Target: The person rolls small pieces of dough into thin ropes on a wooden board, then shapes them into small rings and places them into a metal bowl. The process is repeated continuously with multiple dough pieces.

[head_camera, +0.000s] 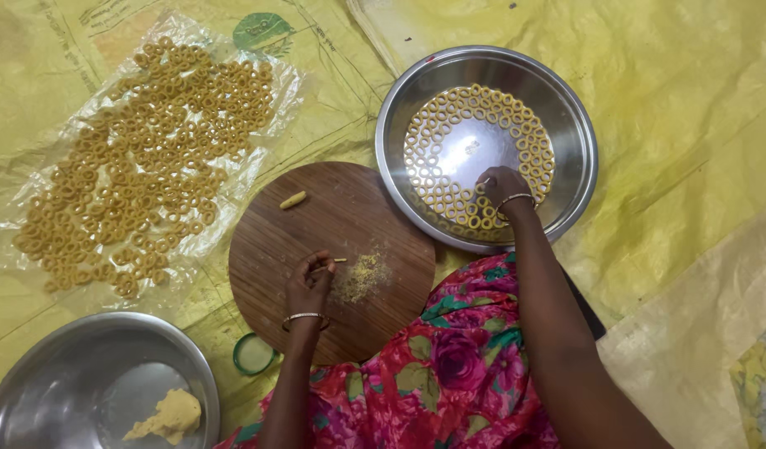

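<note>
The left hand (310,285) pinches a thin dough strip (336,260) on the board (266,241), pointing right toward the steel plate (566,116), where the right hand (501,186) closes on a dough ring (485,181).

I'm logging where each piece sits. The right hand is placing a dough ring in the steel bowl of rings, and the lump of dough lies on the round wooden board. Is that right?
Not quite. In the head view the lump of dough lies in the second steel bowl at lower left, not on the round wooden board. The right hand is indeed at the rings in the steel bowl of rings.
</note>
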